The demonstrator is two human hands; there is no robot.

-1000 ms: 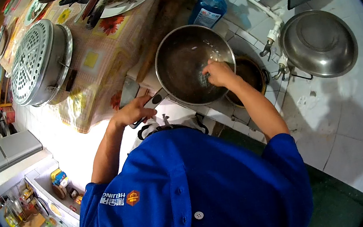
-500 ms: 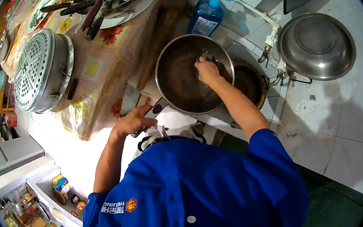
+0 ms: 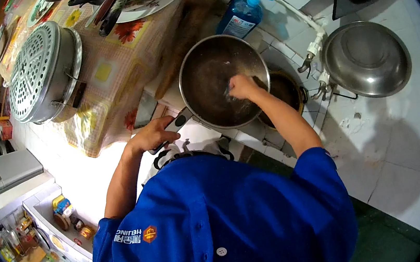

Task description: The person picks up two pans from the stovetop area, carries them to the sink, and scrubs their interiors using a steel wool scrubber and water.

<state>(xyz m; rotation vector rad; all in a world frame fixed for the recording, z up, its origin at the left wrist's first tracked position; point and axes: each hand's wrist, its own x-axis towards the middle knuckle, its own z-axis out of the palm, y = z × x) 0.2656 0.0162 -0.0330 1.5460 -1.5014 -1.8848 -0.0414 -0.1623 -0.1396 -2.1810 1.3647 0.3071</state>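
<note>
A deep frying pan [image 3: 207,105] with a dark inside and a pale metal rim is in front of me, with some liquid in it. My left hand [image 3: 155,135] is wrapped round the pan's grey and black handle [image 3: 181,120]. Inside the pan, my right hand [image 3: 242,87] is closed and pressed low against the inner surface, right of the middle. It grips what looks like a steel wool scrubber, now mostly hidden under the fingers. A brown-rimmed pot [image 3: 289,95] stands partly beneath the pan's right side.
A blue pump bottle [image 3: 239,18] stands behind the pan. Taps [image 3: 306,62] stick out from the tiled wall, beside a hanging metal basin [image 3: 366,59]. On the cloth-covered table [image 3: 106,99] at left are a steamer pot [image 3: 38,73], several knives [image 3: 110,12] and a plate [image 3: 165,3].
My right hand has moved down and slightly left within the pan, and the scrubber has become mostly hidden. The pan has tilted and shifted slightly; my left hand keeps its handle.
</note>
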